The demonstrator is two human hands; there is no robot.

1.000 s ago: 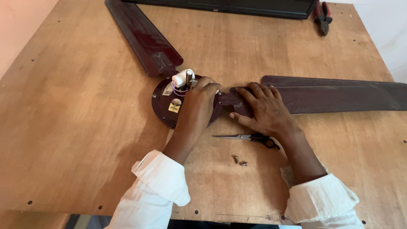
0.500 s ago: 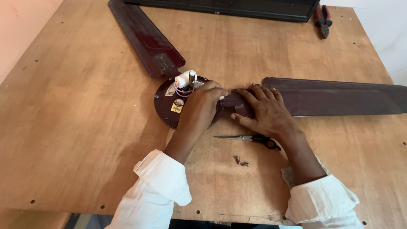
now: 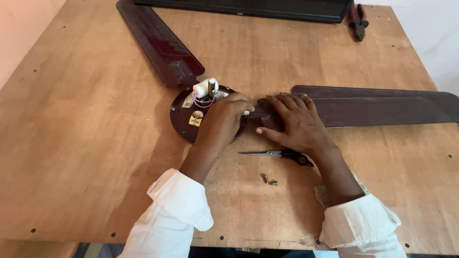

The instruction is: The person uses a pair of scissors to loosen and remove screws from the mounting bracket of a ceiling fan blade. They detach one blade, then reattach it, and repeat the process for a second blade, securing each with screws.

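A dark brown ceiling fan motor hub (image 3: 186, 122) lies on the wooden table (image 3: 86, 143), with a white capacitor (image 3: 202, 88) and a short shaft on top. My left hand (image 3: 227, 119) rests on the hub's right side, fingers curled at the joint where a brown fan blade (image 3: 377, 105) meets it. What the fingers pinch is hidden. My right hand (image 3: 291, 124) lies flat on the blade's inner end, pressing it down. A second blade (image 3: 160, 43) runs from the hub toward the far left.
Black-handled scissors (image 3: 279, 154) lie just below my right hand, with two small screws (image 3: 269, 180) nearer me. Red-handled pliers (image 3: 357, 21) sit at the far right. A long black bar (image 3: 248, 7) lies along the far edge.
Both hands have stayed at the blade-to-hub joint, with only small finger shifts. The view has moved slightly.
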